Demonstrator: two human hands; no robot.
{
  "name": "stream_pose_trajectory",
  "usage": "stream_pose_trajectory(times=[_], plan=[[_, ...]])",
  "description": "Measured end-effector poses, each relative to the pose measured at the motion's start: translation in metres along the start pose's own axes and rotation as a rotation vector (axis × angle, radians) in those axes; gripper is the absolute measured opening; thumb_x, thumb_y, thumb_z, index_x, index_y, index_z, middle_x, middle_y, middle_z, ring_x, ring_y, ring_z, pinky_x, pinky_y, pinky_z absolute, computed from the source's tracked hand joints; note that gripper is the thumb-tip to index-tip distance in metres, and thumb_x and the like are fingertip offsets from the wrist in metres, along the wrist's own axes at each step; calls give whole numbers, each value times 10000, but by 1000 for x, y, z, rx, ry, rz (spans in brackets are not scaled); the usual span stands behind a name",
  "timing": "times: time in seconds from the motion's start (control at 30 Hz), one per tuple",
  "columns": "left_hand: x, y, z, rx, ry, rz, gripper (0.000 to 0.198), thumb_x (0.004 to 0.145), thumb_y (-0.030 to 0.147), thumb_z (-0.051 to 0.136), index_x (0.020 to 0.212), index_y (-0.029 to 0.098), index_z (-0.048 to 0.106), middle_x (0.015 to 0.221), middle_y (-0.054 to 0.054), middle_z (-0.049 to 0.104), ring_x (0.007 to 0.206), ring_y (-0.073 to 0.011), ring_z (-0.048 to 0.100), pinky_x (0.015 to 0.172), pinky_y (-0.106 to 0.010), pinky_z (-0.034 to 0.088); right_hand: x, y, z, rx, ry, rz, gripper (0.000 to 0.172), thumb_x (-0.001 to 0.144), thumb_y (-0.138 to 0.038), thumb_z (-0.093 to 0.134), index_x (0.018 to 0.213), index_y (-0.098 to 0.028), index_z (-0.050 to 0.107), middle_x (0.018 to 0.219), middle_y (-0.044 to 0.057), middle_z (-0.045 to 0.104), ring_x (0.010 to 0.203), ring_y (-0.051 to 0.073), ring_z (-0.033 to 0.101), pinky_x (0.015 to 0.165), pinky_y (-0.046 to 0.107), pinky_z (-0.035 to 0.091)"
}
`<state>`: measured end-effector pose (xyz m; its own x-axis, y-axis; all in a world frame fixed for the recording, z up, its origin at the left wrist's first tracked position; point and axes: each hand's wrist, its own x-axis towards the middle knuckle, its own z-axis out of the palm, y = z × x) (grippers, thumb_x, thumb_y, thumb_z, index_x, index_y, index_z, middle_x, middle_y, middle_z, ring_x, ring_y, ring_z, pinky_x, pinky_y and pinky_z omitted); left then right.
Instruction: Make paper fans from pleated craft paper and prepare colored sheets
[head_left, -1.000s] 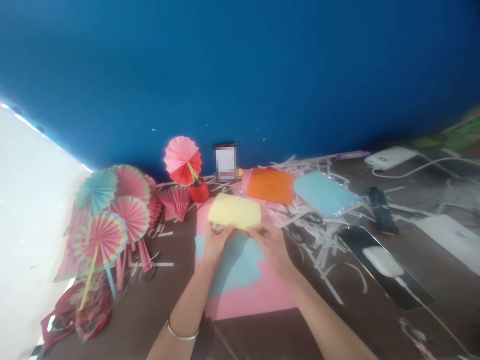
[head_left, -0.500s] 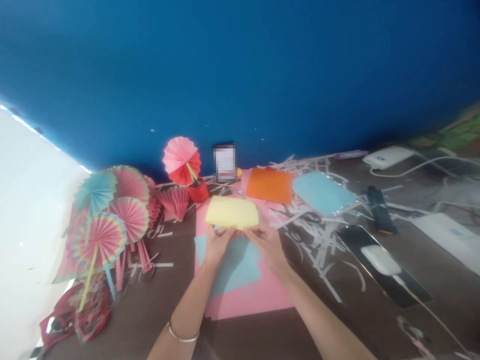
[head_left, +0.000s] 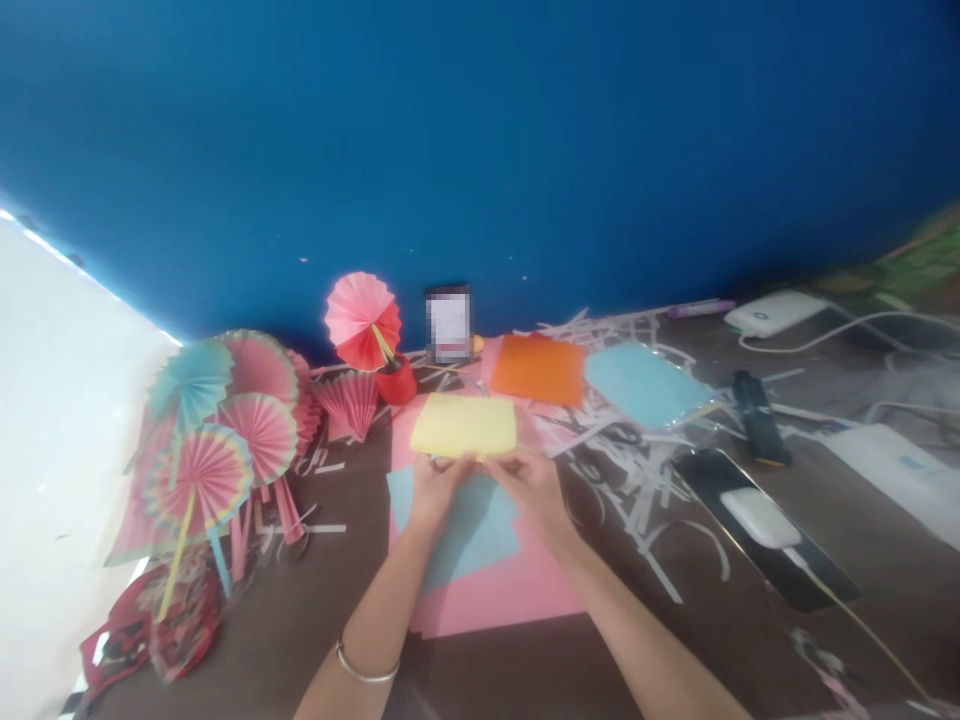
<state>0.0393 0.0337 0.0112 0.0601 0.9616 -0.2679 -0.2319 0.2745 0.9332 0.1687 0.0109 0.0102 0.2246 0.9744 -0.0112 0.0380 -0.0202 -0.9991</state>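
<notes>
A sheet of yellow paper [head_left: 465, 424] is pinched along its near edge by both hands. My left hand [head_left: 437, 492] grips it left of the middle, its bangled wrist reaching up from below. Close beside it, my right hand [head_left: 531, 485] pinches the same edge, the fingertips of the two hands almost meeting. Under the hands lies a light blue sheet [head_left: 474, 540], on top of a larger pink sheet [head_left: 510, 603]. Fingers partly cover the near edge, so I cannot tell how it is folded.
Pleated paper fans [head_left: 199, 475] stand at the left, near a red pot [head_left: 396, 380] holding another fan. White paper strips [head_left: 637, 500] litter the right side. Beyond are orange paper [head_left: 536, 370], a blue packet [head_left: 649, 385], a phone [head_left: 810, 580] with a white case, and cables.
Both hands stay at the near edge of the yellow paper. The fingers of my right hand have shifted very slightly; little else differs.
</notes>
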Motion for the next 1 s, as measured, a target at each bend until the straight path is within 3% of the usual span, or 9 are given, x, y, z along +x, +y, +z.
stream_pose_trajectory(times=[0.17, 0.3, 0.57, 0.73, 0.9, 1.0], plan=[[0, -2, 1, 1, 3, 77, 304, 615, 345, 725, 765, 84, 683, 691, -87, 698, 675, -206, 655, 640, -276, 508, -1, -7, 5, 249, 28, 59, 337, 617, -399, 717, 833, -194, 558, 827, 36, 659, 679, 180, 645, 673, 321, 539], [-4, 1, 7, -46, 14, 123, 325, 602, 318, 734, 839, 100, 686, 818, -103, 709, 756, -218, 660, 686, -286, 514, -3, -9, 8, 264, 41, 97, 428, 624, -364, 721, 949, -230, 477, 815, 10, 643, 645, 151, 626, 592, 270, 535], [-5, -2, 8, -25, 32, 84, 261, 623, 335, 715, 704, 89, 679, 717, -97, 701, 682, -203, 656, 681, -293, 515, -3, -7, 10, 268, 87, 114, 464, 622, -371, 723, 962, -186, 467, 710, 4, 640, 577, 142, 609, 540, 257, 517], [-4, -1, 9, -87, -15, 84, 296, 614, 324, 728, 786, 90, 671, 763, -93, 702, 686, -183, 653, 670, -274, 512, -3, -13, 8, 220, 117, 105, 479, 606, -384, 729, 961, -185, 477, 629, -15, 623, 493, 131, 577, 497, 263, 511], [-3, -3, 6, -92, 20, 72, 340, 601, 347, 734, 829, 101, 675, 752, -80, 703, 674, -184, 652, 637, -268, 507, -2, -12, 5, 252, 110, 120, 507, 617, -409, 721, 1008, -204, 472, 691, 8, 667, 511, 164, 614, 551, 319, 546], [-3, -4, 4, -4, 18, 97, 293, 623, 365, 714, 718, 90, 681, 685, -77, 694, 636, -187, 644, 588, -255, 494, -1, -9, 6, 282, 120, 103, 515, 599, -394, 740, 999, -217, 468, 749, 19, 684, 545, 178, 631, 586, 337, 555]])
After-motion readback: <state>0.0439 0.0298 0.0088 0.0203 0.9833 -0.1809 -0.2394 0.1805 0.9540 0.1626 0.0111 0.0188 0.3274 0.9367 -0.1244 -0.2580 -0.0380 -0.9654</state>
